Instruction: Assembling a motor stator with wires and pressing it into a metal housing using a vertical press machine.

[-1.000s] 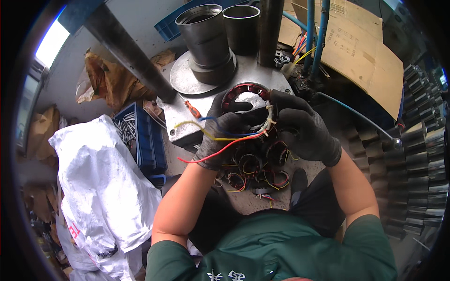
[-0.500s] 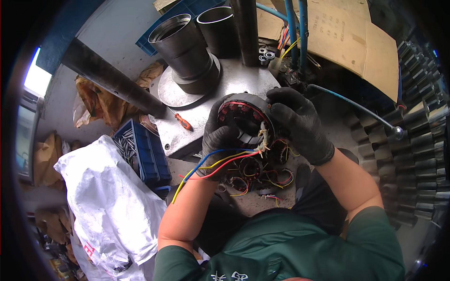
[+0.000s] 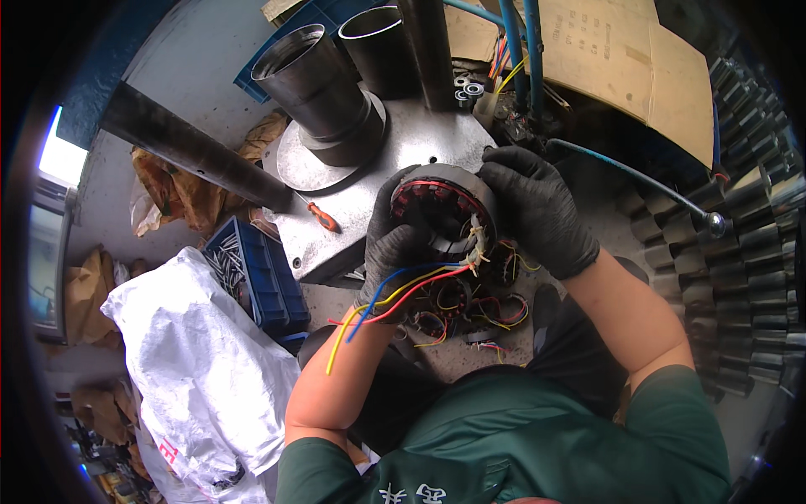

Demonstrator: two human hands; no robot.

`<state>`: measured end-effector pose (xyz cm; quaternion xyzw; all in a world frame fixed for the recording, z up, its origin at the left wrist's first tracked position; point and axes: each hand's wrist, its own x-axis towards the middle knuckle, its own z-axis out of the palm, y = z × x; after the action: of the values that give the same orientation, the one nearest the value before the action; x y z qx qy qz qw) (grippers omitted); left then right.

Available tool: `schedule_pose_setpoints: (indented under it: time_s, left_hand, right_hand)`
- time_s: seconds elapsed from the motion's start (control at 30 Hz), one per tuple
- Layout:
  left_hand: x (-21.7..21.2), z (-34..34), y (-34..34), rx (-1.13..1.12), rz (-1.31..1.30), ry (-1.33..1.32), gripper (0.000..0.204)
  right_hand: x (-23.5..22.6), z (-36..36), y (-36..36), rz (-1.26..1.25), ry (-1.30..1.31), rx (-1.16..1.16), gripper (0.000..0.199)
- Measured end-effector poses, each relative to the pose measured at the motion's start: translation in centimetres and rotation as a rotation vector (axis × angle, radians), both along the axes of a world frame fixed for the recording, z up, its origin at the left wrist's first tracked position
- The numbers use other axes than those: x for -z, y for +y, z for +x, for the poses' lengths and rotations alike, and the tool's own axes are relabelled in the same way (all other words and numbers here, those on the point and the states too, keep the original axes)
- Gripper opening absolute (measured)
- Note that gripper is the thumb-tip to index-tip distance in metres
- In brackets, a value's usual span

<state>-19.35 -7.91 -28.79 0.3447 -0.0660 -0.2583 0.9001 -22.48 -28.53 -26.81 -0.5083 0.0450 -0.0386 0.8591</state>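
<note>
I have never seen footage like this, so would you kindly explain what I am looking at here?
This is one view from a camera worn on a person's head, looking down at their own arms; the fisheye lens bends straight edges. Both hands wear black gloves. The left hand and right hand hold between them a round metal motor stator with copper windings, from which red, blue and yellow wires trail over the left wrist. More small wound coils lie beneath. On the grey steel plate behind lie an orange-handled screwdriver and two dark metal cylinders. To the left are a blue plastic crate and a white sack.
</note>
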Motion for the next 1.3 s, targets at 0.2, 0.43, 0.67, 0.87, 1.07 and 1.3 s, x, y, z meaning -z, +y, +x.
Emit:
schedule_pose_setpoints:
  time_s: [0.2,0.43,0.67,0.87,1.07,1.3]
  left_hand:
    - [1.4,1.1,1.3,-0.126,0.099,-0.290,0.082]
    - [-1.6,-0.3,1.0,-0.135,0.246,-0.362,0.078]
    - [-0.8,-0.5,0.8,-0.117,0.361,-0.427,0.076]
    - [-1.1,-1.2,0.1,-0.078,0.350,-0.420,0.075]
    - [-1.7,-1.6,-0.5,-0.090,0.390,-0.453,0.082]
    - [-1.6,-1.0,0.2,-0.110,0.415,-0.462,0.081]
  right_hand:
    - [-1.0,0.0,-2.6,-0.163,0.053,0.021,0.022]
    - [-1.1,-0.5,-2.5,-0.384,-0.236,-0.064,0.022]
    - [-1.6,-1.4,-0.8,-0.297,-0.135,-0.154,0.023]
    - [-1.2,-1.1,-0.7,-0.357,-0.115,-0.164,0.026]
    - [-0.7,-1.0,-0.4,-0.218,-0.053,-0.080,0.031]
    - [1.0,-0.6,-0.8,-0.515,-0.347,-0.120,0.036]
